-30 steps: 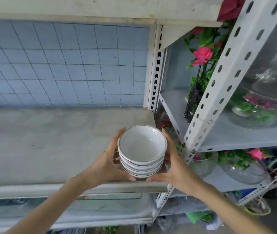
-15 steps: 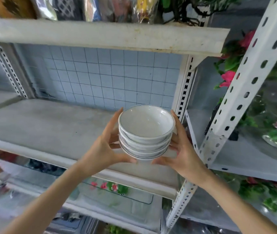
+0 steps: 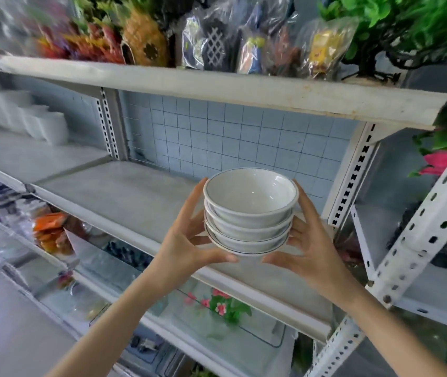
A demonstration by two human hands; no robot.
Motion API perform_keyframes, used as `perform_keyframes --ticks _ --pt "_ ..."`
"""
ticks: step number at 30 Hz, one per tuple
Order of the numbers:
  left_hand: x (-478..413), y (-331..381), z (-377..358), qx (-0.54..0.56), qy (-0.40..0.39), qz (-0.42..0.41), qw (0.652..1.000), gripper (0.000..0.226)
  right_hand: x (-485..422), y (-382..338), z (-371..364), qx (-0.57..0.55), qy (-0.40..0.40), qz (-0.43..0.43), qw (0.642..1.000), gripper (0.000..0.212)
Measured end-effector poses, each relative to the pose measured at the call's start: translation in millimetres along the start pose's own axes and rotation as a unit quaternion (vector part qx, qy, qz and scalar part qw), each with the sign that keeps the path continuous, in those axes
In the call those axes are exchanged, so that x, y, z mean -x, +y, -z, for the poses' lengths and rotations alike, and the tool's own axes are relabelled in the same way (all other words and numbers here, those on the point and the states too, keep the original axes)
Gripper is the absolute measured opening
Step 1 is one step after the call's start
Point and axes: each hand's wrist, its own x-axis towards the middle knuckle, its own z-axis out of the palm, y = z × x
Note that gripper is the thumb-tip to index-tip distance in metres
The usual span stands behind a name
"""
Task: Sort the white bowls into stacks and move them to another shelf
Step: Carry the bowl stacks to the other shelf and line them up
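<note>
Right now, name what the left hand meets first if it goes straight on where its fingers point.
Probably the blue tiled wall behind the grey shelf; the left hand, gripping the bowl stack, shows nothing nearer; depth unclear.

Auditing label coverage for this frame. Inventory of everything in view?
bowl stack: one, at least three bowls, white with dark rim line, held before middle shelf
middle shelf: one, grey, behind stack
upper shelf: one, off-white, above
wrapped decorations: several, mixed colours, on upper shelf
green plant: one, top right
white containers: several, blurred, far left
tiled wall: pale blue, behind shelves
perforated upright: one, white, right
left hand: grips stack's left side
right hand: grips stack's right side
</note>
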Motion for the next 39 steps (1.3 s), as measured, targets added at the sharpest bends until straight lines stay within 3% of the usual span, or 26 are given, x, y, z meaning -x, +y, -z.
perform_keyframes --ticks 16,39 --pt "10 17 180 -0.028 -0.001 -0.008 1.000 0.119 -76 -24 -169 -0.029 0.051 0.030 0.998 0.111" --pt "-68 -63 416 -0.085 -0.013 0.054 0.995 0.123 -274 37 -333 -0.049 -0.023 -0.012 0.998 0.116"
